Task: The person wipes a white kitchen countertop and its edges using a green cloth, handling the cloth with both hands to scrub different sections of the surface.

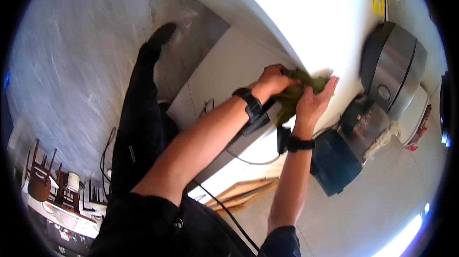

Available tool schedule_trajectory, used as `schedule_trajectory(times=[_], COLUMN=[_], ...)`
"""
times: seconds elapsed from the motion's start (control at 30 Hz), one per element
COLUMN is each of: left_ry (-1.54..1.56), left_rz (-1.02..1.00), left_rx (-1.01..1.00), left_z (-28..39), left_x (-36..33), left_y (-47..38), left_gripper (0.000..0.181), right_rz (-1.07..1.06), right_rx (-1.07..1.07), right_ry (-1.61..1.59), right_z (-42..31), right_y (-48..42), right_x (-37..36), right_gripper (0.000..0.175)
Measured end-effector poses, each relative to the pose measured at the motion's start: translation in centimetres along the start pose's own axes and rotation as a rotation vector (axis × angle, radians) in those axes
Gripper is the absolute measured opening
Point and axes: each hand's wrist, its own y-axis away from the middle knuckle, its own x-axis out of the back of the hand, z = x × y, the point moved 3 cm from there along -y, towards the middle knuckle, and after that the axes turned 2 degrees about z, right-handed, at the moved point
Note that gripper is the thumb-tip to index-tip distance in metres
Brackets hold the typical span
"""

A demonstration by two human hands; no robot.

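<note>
A crumpled olive-green cloth [290, 99] is bunched between my two hands at the edge of a white countertop [322, 24]. My left hand [278, 79] pinches the cloth from the left, with the fingers curled into it. On the other side my right hand [313, 104] has it between the thumb and the extended fingers. Part of the cloth hangs down between the wrists, and motion blurs it somewhat. Each wrist wears a black strap.
Along the wall stand a grey and black rice cooker [394, 67], a clear container with dark contents [362, 117] and a dark teal bin [335, 164]. White cabinet fronts [229, 63] lie below the counter. A black cable [233, 217] crosses near my body; chairs [39, 185] stand at lower left.
</note>
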Motion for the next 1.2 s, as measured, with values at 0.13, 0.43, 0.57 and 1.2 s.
schedule_trajectory(times=[0.13,0.43,0.57,1.2], left_ry=[0.082,0.252,0.253,0.06], left_rz=[-0.049,-0.021,-0.037,-0.125], left_rx=[0.044,0.057,0.12,-0.001], left_z=[0.7,7.4,5.6,8.5], left_x=[-0.1,0.6,0.7,-2.5], left_y=[1.2,-2.5,-4.6,-2.2], left_gripper=[0.055,0.034,0.027,0.042], right_rz=[-0.004,-0.202,-0.137,-0.384], right_rx=[-0.15,-0.09,-0.107,-0.15], right_ry=[-0.232,0.021,0.137,-0.119], right_z=[0.5,-2.6,-1.3,2.4], right_y=[0.9,-8.7,-7.9,-9.1], right_x=[0.0,0.2,-2.4,3.3], right_gripper=[0.067,0.072,0.078,0.07])
